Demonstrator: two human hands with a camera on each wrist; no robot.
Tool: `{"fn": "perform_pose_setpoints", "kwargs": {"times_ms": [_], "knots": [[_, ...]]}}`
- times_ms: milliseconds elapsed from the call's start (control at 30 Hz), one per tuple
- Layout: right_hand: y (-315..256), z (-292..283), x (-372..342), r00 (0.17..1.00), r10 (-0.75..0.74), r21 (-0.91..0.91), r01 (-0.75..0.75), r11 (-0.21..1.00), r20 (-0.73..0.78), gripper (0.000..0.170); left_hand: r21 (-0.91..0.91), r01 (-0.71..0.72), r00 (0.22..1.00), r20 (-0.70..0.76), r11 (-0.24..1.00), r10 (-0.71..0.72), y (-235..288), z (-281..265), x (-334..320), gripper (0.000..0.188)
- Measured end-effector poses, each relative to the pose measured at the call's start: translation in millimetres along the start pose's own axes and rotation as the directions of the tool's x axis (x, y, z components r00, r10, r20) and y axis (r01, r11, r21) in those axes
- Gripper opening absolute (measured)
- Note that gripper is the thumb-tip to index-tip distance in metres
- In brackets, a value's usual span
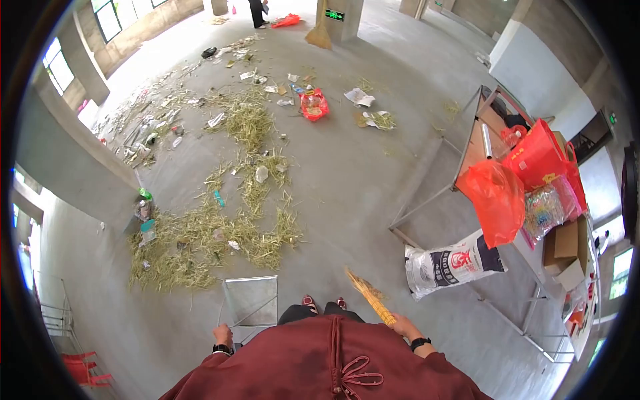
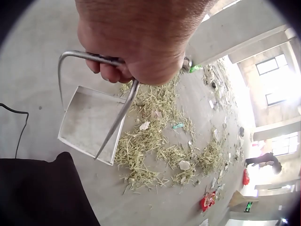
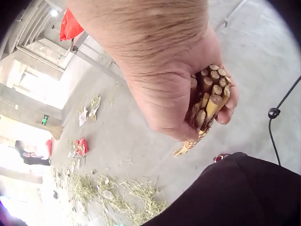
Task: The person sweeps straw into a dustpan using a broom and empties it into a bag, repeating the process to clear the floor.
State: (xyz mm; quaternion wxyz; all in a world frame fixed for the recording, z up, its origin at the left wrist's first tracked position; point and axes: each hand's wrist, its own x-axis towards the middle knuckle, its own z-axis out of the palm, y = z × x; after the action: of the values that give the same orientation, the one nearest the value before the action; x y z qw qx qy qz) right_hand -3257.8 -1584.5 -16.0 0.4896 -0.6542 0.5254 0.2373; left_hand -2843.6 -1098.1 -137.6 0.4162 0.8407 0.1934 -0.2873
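My left hand (image 1: 223, 335) grips the bent metal handle of a dustpan (image 1: 251, 293). In the left wrist view the fingers curl round the handle bar (image 2: 96, 57), and the flat metal pan (image 2: 89, 123) hangs below it, its surface bare. In my right hand (image 1: 404, 327) is a short hand broom (image 1: 373, 301), held by its bound handle with the bristles pointing forward and left. The right wrist view shows the cut stalk ends (image 3: 215, 100) poking out of the fist. Ahead of the dustpan, loose straw (image 1: 180, 257) mixed with litter lies on the concrete floor.
At right, a printed white sack (image 1: 453, 264) lies beside a metal-framed table holding red bags (image 1: 495, 200) and a cardboard box (image 1: 565, 245). A pillar (image 1: 80, 150) stands left. Further off are a red bag of litter (image 1: 313, 105), a tall broom (image 1: 319, 35) and another person (image 1: 257, 12).
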Motion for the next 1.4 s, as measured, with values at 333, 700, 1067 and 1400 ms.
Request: {"fn": "perform_pose_setpoints", "kwargs": {"times_ms": [333,700,1067,1400], "knots": [[17,-13,15,0.998,-0.048,0.119,0.044,0.992,0.030,0.053,0.522,-0.299,0.949,0.074,0.799,0.307,-1,4,0,0.016],[-14,-28,51,0.954,-0.296,-0.100,0.290,0.952,-0.050,0.053,0.643,-0.555,0.810,0.272,0.528,0.520,39,41,-56,0.009],[-237,-5,26,0.706,-0.647,-0.328,0.708,0.626,0.288,0.069,-0.137,-0.313,0.950,-0.033,0.940,0.311,96,94,-58,0.033],[-304,39,-22,0.381,-0.676,-0.306,0.923,0.234,0.631,0.070,-0.387,0.011,0.930,0.342,0.922,0.133,238,105,-163,0.051]]}}
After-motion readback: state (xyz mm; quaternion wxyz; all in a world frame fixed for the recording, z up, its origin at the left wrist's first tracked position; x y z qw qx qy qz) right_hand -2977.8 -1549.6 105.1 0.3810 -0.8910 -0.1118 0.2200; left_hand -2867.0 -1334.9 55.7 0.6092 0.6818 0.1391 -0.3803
